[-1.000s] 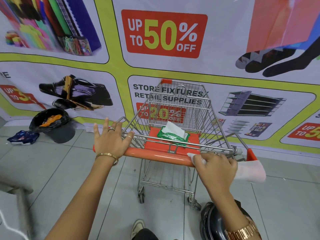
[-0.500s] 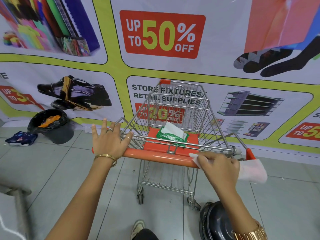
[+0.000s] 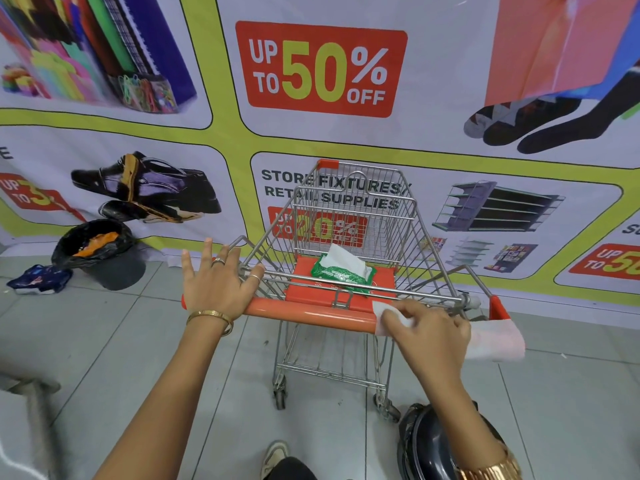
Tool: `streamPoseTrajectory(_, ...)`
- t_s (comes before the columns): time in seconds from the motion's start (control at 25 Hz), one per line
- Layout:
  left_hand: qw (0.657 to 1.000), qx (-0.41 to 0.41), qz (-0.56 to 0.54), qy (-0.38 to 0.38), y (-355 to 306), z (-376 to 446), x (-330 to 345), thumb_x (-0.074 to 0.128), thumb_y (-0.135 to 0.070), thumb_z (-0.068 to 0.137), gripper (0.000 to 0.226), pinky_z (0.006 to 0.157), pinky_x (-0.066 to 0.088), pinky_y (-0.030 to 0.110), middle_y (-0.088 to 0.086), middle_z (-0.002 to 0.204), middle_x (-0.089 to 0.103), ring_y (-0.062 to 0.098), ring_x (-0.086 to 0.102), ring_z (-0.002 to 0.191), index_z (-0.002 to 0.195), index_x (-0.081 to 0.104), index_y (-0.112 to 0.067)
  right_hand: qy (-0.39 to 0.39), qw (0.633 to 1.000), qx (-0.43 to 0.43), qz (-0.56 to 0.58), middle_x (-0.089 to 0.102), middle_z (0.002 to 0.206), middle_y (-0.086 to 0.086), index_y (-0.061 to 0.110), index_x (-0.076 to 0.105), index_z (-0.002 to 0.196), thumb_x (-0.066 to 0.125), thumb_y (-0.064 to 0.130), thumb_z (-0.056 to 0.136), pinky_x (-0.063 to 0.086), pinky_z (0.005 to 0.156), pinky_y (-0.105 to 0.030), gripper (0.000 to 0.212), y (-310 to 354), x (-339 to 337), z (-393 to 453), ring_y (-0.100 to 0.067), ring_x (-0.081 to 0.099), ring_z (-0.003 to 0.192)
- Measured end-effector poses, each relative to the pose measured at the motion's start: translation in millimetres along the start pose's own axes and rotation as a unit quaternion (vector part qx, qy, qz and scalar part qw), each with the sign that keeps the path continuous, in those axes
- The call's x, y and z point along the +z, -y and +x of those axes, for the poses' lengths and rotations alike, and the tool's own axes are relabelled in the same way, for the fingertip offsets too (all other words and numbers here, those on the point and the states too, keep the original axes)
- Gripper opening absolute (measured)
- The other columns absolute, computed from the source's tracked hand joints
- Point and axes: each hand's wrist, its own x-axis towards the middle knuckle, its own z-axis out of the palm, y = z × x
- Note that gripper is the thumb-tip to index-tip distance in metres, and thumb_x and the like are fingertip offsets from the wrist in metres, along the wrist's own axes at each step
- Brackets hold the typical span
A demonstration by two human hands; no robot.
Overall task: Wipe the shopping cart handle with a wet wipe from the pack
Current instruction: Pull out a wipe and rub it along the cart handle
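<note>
The grey tiled floor [image 3: 104,341] carries the shopping cart [image 3: 346,341] on its wheels, a black-lined bin [image 3: 104,258] beside a blue wrapper [image 3: 38,278], and a dark helmet [image 3: 426,445].

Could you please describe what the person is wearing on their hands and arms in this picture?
Both forearms are bare, with no sleeves in view. The left hand has a silver ring on one finger, a thinner ring on another, and a thin gold bangle at the wrist. The right hand shows no rings; its wrist carries a gold metal watch band.
</note>
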Motion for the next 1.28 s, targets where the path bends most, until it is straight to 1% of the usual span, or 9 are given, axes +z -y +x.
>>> streamPoseTrajectory(0.08, 1.0, 0.0, 0.001, -0.002, 1, 1, 0, 0.009, -0.061, 0.076, 0.082, 0.117, -0.005, 0.052, 0.001, 0.153, 0.033, 0.023, 0.007, 0.148, 0.143, 0.034, -0.022, 0.007, 1.0, -0.015, -0.007, 0.069, 0.076, 0.002, 0.03, 0.071, 0.089, 0.032, 0.046, 0.072, 0.017, 0.081, -0.025, 0.045, 0, 5, 0, -0.018, 0.058, 0.082)
streamPoseTrajectory(0.16, 1.0, 0.003, 0.004, -0.002, 2, 1, 0, 0.009, -0.061, 0.076, 0.081, 0.116, -0.004, 0.052, 0.001, 0.153, 0.034, 0.023, 0.007, 0.148, 0.143, 0.034, -0.022, -0.002, 0.998, -0.01, 0.064, 0.066, 0.068, -0.002, 0.025, 0.07, 0.089, 0.035, 0.04, 0.072, 0.032, 0.086, -0.031, 0.042, -6, 2, 1, -0.025, 0.059, 0.077)
streamPoseTrajectory(0.32, 1.0, 0.001, -0.008, -0.007, 0, 0, 1, 0.011, -0.061, 0.077, 0.08, 0.116, -0.004, 0.051, 0.001, 0.153, 0.034, 0.023, 0.008, 0.148, 0.143, 0.034, -0.022, -0.099, 0.989, -0.045, 0.096, 0.055, 0.077, 0.0, 0.012, 0.058, 0.089, 0.038, 0.037, 0.077, 0.04, 0.075, -0.036, 0.034, -18, 7, -3, -0.02, 0.048, 0.076)
streamPoseTrajectory(0.48, 1.0, 0.001, -0.008, -0.005, 0, 1, 1, 0.011, -0.061, 0.076, 0.08, 0.116, -0.003, 0.052, 0.001, 0.153, 0.034, 0.023, 0.008, 0.147, 0.143, 0.035, -0.021, -0.188, 0.962, -0.184, 0.074, 0.062, 0.073, -0.007, 0.004, 0.065, 0.078, 0.057, 0.024, 0.084, 0.038, 0.072, -0.027, 0.023, -12, 40, -16, -0.013, 0.045, 0.075)
streamPoseTrajectory(0.68, 1.0, 0.001, -0.012, -0.019, 5, 2, 2, 0.012, -0.06, 0.076, 0.081, 0.116, -0.004, 0.051, 0.003, 0.151, 0.037, 0.024, 0.009, 0.147, 0.141, 0.038, -0.019, -0.187, 0.922, -0.336, 0.051, 0.072, 0.088, -0.015, -0.001, 0.07, 0.09, 0.058, 0.01, 0.086, 0.049, 0.088, -0.037, 0.017, -20, 55, -26, -0.022, 0.06, 0.091)
streamPoseTrajectory(0.8, 1.0, -0.003, -0.011, -0.015, 5, 1, 1, 0.012, -0.06, 0.076, 0.081, 0.116, -0.005, 0.051, 0.002, 0.151, 0.037, 0.023, 0.008, 0.147, 0.141, 0.038, -0.02, -0.222, 0.927, -0.3, 0.028, 0.073, 0.09, -0.017, -0.003, 0.072, 0.088, 0.059, 0.007, 0.082, 0.046, 0.096, -0.033, 0.017, -55, 35, -28, -0.019, 0.06, 0.096)
streamPoseTrajectory(0.92, 1.0, -0.004, -0.015, -0.008, 1, 0, 1, 0.013, -0.06, 0.077, 0.079, 0.116, -0.004, 0.052, 0.002, 0.151, 0.037, 0.023, 0.008, 0.147, 0.14, 0.039, -0.021, -0.256, 0.937, -0.232, 0.048, 0.073, 0.087, -0.016, -0.004, 0.072, 0.084, 0.06, 0.009, 0.082, 0.049, 0.091, -0.038, 0.018, -43, 43, -31, -0.019, 0.062, 0.091)
streamPoseTrajectory(1.12, 1.0, -0.004, -0.017, -0.007, 1, 1, 1, 0.014, -0.059, 0.077, 0.079, 0.116, -0.005, 0.051, 0.002, 0.15, 0.039, 0.023, 0.008, 0.147, 0.14, 0.04, -0.02, -0.182, 0.947, -0.253, 0.07, 0.071, 0.082, -0.006, 0.006, 0.07, 0.086, 0.056, 0.011, 0.083, 0.042, 0.076, -0.031, 0.015, 28, 82, -25, -0.023, 0.062, 0.075)
streamPoseTrajectory(1.28, 1.0, -0.007, -0.014, -0.017, 6, 4, 2, 0.014, -0.058, 0.077, 0.079, 0.116, -0.005, 0.051, 0.004, 0.149, 0.04, 0.025, 0.01, 0.147, 0.14, 0.04, -0.019, -0.126, 0.925, -0.348, 0.084, 0.072, 0.096, -0.008, 0.011, 0.061, 0.101, 0.045, 0.012, 0.09, 0.039, 0.083, -0.027, 0.02, 7, 68, -23, -0.018, 0.056, 0.092)
